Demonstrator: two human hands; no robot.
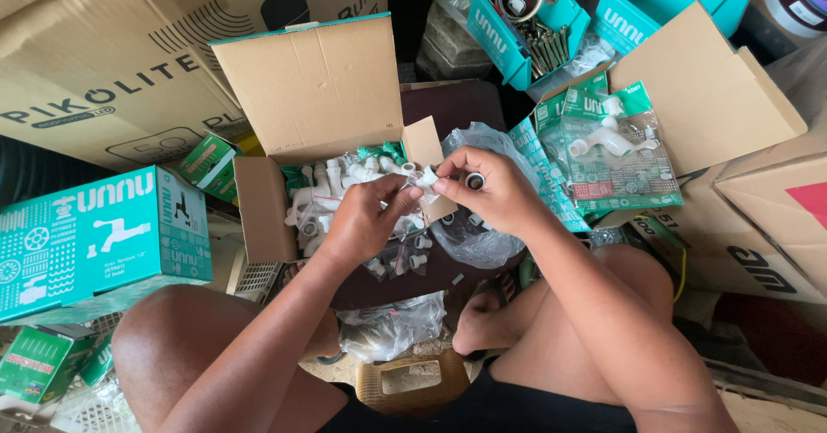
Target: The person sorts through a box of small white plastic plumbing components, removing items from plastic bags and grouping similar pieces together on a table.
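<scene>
Head view, left hand (360, 219) and right hand (493, 192) both pinching white fitting (427, 177), wrists bent inward.

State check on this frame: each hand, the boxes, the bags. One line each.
left hand: pinching a small white fitting
right hand: pinching the same fitting from the other side
cardboard box: open, lid flap up, white fittings inside
clear plastic bag: open, slack, under the right hand
teal bins: open-topped, one with screws
teal carton: closed
packaged tap: sealed
</scene>
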